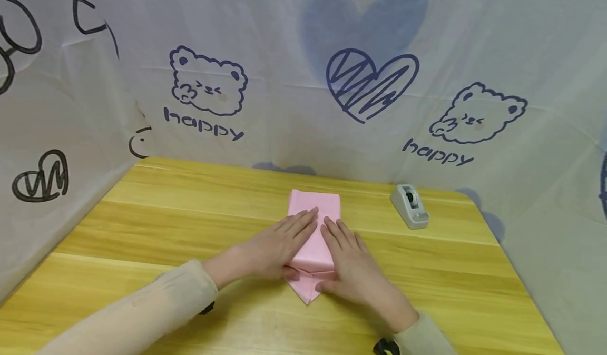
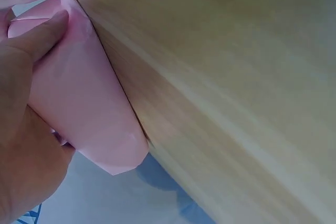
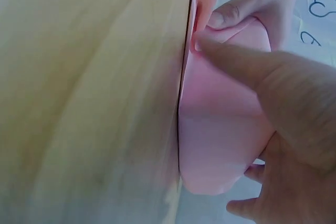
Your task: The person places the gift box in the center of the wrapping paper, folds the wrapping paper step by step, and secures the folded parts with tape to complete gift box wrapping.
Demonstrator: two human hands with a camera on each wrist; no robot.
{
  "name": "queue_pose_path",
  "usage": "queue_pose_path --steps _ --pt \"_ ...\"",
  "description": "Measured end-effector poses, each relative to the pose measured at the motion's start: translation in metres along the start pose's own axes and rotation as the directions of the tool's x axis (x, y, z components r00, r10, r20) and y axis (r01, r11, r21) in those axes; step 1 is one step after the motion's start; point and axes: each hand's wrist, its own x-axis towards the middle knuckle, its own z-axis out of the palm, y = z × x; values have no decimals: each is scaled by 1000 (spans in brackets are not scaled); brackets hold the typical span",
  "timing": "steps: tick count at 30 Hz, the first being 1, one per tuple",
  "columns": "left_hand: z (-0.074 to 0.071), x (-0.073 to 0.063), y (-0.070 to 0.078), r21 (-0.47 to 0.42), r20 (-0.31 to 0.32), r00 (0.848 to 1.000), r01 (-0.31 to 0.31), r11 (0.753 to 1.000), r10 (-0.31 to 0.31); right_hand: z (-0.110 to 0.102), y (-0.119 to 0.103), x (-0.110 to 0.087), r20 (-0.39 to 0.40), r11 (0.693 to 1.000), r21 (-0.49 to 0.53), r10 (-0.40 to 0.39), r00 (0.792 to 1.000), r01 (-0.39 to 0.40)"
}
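Observation:
A box-shaped package in pink paper lies on the table, with a pointed paper flap sticking out from its near end. My left hand rests on its top and left side, fingers straight, thumb at the near end. On the right side my right hand touches the package the same way, thumb by the flap. Both wrist views show the thumbs against the folded end of the pink package, which has rounded edges. What is inside the paper is hidden.
A white tape dispenser stands toward the back right of the yellow wood-grain table. Behind and beside the table hangs a pale cloth printed with bears and hearts.

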Motion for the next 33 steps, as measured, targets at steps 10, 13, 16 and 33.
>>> queue_pose_path --steps 10,13,16,33 --pt "-3 -8 -2 -73 -136 990 -53 996 43 1 -1 -2 -6 999 -25 33 999 -33" --pt "-4 -19 -2 -75 -227 969 -123 990 103 1 -1 -2 -11 999 -24 28 1000 -28" --pt "-3 -30 -1 22 -326 917 -234 972 229 -1 0 -2 -7 1000 -13 27 1000 -28" --pt "17 -30 5 439 -204 816 -417 796 541 -1 1 -3 -9 1000 -15 -24 1000 24"
